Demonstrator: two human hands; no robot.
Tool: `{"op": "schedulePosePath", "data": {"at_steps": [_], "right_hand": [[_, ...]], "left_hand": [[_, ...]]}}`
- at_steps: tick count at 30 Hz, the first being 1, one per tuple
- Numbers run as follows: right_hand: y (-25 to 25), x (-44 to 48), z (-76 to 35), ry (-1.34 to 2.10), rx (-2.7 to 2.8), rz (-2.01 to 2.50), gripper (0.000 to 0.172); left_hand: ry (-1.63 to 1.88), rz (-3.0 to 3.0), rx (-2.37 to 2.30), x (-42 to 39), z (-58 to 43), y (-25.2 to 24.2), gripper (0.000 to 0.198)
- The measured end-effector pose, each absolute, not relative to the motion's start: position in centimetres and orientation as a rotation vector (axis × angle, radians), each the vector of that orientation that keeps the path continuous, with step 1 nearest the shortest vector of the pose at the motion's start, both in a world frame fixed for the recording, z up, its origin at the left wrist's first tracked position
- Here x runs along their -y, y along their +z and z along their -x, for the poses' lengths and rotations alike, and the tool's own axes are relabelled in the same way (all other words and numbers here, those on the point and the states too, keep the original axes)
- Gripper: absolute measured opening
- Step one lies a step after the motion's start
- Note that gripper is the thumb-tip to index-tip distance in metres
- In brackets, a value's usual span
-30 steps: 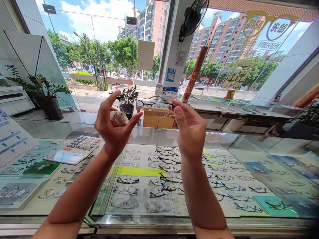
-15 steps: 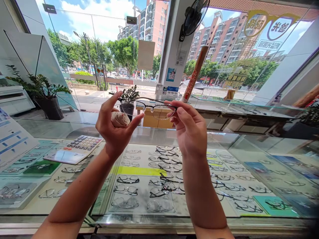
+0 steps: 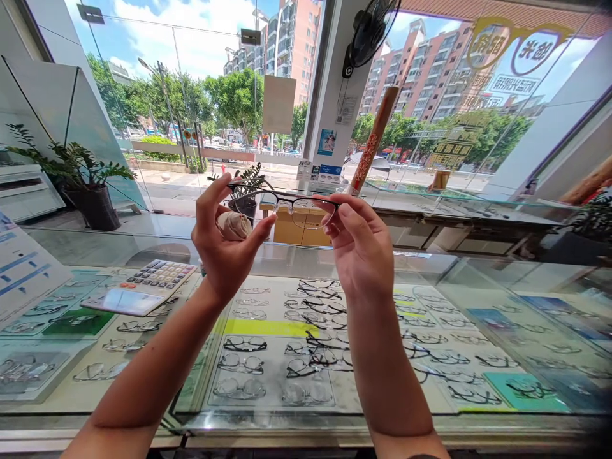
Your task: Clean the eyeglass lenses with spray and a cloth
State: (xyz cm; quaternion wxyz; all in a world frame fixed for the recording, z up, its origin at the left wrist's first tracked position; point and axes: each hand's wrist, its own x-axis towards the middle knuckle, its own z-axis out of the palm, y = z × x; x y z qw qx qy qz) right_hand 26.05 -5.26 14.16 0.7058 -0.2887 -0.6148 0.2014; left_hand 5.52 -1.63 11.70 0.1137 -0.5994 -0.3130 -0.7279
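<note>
1. Specs [image 3: 299,207]: thin dark frame, held level betw. both hands, well above glass counter [image 3: 430,268], facing the window.
2. L hand [image 3: 224,248]: forefinger & thumb spread apart; forefinger tip touches frame's left end. Other fingers curl on cloth [image 3: 234,225] in palm.
3. R hand [image 3: 361,252]: thumb & fingers pinch frame's right end, beside lens.
4. Calculator [image 3: 146,288]: lies on counter, below-left of L hand.
5. Display frames [image 3: 306,338]: in rows under the glass.

Forearms raised; left hand [image 3: 224,248] curled, thumb and forefinger extended; right hand [image 3: 359,254] in pinch grip.
</note>
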Motion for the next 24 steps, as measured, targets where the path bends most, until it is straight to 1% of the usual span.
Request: {"op": "schedulePosePath", "data": {"at_steps": [3, 6, 10, 14, 19, 24], "right_hand": [[14.0, 5.0, -26.3, 0.393, 1.405, 0.696, 0.038], [13.8, 4.7, -26.6, 0.363, 1.43, 0.722, 0.042], [13.8, 4.4, -26.5, 0.415, 1.421, 0.716, 0.038], [13.9, 4.5, -26.1, 0.492, 1.335, 0.69, 0.032], [13.8, 4.6, -25.9, 0.473, 1.358, 0.707, 0.033], [13.8, 4.7, -25.9, 0.523, 1.349, 0.669, 0.031]], "left_hand": [[-2.141, 1.763, 0.903, 1.7, -5.5, 11.7, 0.077], [-2.16, 1.803, 0.902, 2.0, -5.6, 11.9, 0.076], [-2.243, 1.87, 0.911, 2.6, -5.6, 12.3, 0.075], [-2.321, 1.93, 0.919, 2.7, -5.4, 12.4, 0.081], [-2.319, 1.91, 0.948, 2.1, -5.0, 12.1, 0.08], [-2.479, 1.942, 0.849, 1.9, -5.4, 11.9, 0.079]]}}
